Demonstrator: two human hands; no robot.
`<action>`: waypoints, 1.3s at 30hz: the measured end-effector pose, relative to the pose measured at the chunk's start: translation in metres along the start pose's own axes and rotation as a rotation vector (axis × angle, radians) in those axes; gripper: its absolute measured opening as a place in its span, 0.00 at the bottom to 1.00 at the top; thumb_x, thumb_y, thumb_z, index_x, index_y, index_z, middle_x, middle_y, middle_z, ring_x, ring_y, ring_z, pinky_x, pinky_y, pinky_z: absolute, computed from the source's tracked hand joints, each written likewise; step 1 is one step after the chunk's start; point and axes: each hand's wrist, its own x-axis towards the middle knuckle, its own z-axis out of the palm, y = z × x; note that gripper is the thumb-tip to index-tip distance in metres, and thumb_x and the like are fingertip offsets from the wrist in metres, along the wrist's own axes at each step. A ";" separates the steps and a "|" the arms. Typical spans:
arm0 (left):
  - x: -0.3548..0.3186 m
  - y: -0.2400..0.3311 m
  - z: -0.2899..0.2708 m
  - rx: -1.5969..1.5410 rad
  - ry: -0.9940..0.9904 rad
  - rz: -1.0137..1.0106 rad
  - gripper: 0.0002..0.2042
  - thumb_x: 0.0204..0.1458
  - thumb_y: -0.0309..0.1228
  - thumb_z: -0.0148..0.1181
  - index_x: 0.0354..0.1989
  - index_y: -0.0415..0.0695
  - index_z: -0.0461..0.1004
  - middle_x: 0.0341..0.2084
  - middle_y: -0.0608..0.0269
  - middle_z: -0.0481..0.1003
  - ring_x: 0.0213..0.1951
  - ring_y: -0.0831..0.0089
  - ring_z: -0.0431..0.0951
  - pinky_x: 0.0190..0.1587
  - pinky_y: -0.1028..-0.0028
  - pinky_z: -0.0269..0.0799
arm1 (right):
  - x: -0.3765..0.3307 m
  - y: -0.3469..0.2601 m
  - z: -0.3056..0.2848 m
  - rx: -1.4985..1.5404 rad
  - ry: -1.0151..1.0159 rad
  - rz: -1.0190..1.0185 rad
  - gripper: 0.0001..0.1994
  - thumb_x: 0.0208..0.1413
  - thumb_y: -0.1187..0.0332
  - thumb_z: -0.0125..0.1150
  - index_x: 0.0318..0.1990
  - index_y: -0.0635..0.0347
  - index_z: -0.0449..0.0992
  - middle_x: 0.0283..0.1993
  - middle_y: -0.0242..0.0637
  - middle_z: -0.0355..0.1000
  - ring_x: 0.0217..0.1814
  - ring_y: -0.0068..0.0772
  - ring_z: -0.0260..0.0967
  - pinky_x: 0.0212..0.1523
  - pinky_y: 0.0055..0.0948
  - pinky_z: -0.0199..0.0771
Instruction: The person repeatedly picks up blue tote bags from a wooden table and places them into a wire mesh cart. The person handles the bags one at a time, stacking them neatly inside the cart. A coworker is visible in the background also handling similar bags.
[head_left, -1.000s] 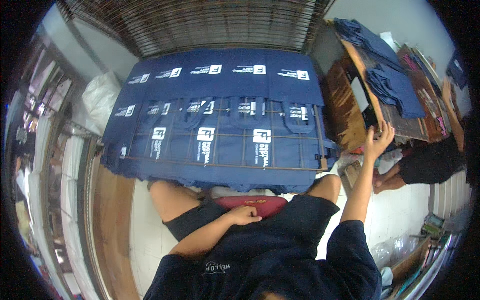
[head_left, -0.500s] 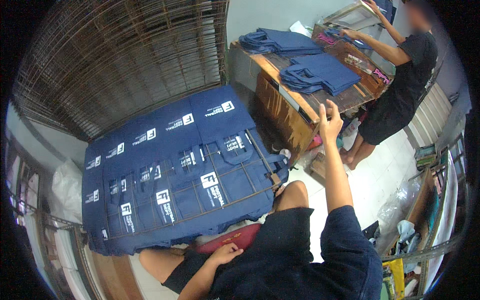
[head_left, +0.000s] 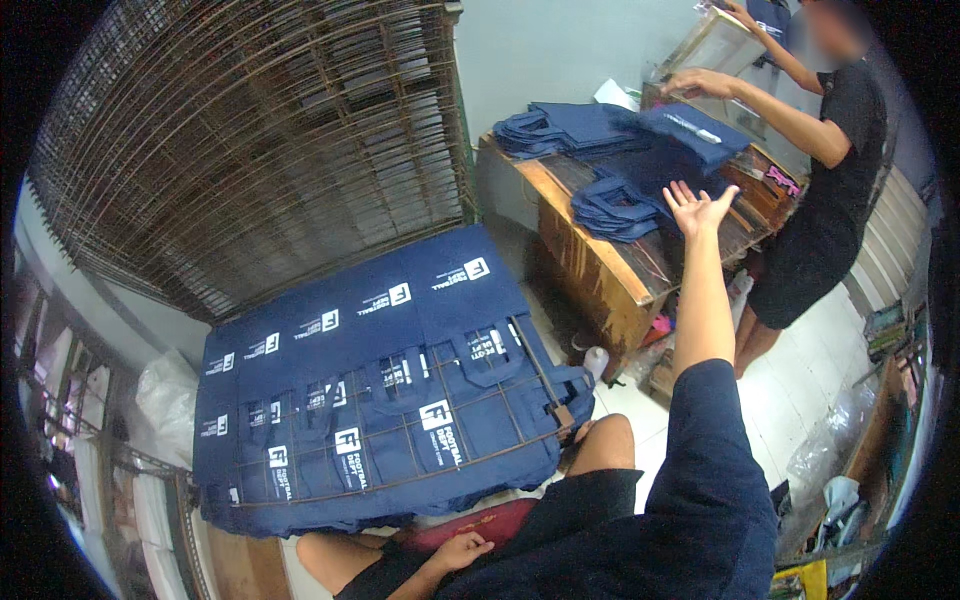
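Observation:
My right hand reaches out palm up with its fingers spread and nothing in it. Just beyond it, on the wooden table, lie navy fabric bags: a handled stack and another pile. A navy bag with a white print spreads over them under a co-worker's hand; whether it touches my fingers I cannot tell. My left hand rests on my lap beside a red seat, fingers loosely bent, holding nothing. In front of me, printed navy bags cover a wire drying rack.
Raised wire racks stand at the far left. The co-worker stands behind the wooden table, one hand on a tilted frame. Clear plastic lies at the right; a white sack sits at the left.
My right hand has extended toward the table, its fingers spreading and palm turning up. A printed navy bag now lies across the piles near the co-worker's hand. The frame tilts up more.

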 end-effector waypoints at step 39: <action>0.005 -0.003 -0.005 -0.050 0.014 0.387 0.28 0.45 0.59 0.55 0.27 0.41 0.72 0.31 0.52 0.75 0.38 0.57 0.74 0.37 0.58 0.67 | -0.528 0.333 0.259 -1.105 -2.277 0.936 0.34 0.34 0.85 0.47 0.58 0.66 0.64 0.60 0.39 0.63 0.59 0.25 0.59 0.57 0.23 0.60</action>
